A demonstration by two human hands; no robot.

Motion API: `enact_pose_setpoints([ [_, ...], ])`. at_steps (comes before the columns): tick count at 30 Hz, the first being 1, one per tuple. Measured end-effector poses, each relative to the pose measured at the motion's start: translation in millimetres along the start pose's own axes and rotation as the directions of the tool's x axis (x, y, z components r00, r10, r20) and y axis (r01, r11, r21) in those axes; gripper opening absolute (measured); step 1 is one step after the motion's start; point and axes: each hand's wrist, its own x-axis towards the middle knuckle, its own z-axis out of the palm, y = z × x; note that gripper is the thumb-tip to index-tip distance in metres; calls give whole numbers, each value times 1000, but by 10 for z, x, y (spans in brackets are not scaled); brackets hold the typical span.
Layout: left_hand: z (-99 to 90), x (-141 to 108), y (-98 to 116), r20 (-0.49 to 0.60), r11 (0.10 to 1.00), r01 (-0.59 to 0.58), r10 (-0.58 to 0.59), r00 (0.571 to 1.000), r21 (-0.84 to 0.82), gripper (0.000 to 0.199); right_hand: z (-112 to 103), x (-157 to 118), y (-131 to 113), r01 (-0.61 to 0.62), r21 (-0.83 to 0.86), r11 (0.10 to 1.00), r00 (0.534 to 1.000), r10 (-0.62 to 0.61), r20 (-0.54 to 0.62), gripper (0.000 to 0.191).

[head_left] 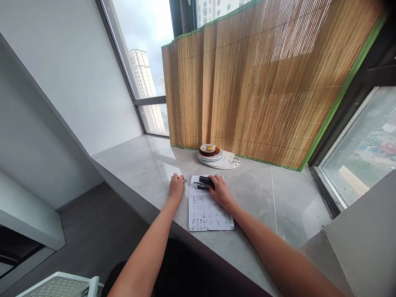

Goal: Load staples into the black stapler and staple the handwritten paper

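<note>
A sheet of paper (pixel 212 210) with handwriting lies on the grey stone sill (pixel 253 194). My right hand (pixel 220 189) is closed round a black stapler-like object (pixel 206 180) over the upper part of the sheet. Beneath that object, slim dark pens (pixel 201 185) show; whether my fingers also grip them is unclear. Left of the paper, my left hand (pixel 177 185) rests on the sill with its fingers curled together. Something small and thin sticks out at its fingertips, too small to name.
Stacked plates (pixel 210 156) stand on white oval boards (pixel 230 161) behind the paper. A bamboo blind (pixel 241 82) with green edging covers the window. A white perforated chair (pixel 62 285) is at the lower left, below the sill's front edge.
</note>
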Motion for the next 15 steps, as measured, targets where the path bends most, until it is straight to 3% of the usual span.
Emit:
enact_pose_setpoints([
  [9,8,43,-42,-31,1000,19,-19,999,-10,15,29,4,-13,49,-47,998,998,-51,-46,35],
  [12,10,36,-61,-32,999,18,-19,999,-33,15,-39,21,-84,47,-22,999,986,-50,-159,33],
  [15,22,45,-85,-19,998,21,-22,1000,-62,16,-170,49,-160,-15,90,996,963,38,-266,33],
])
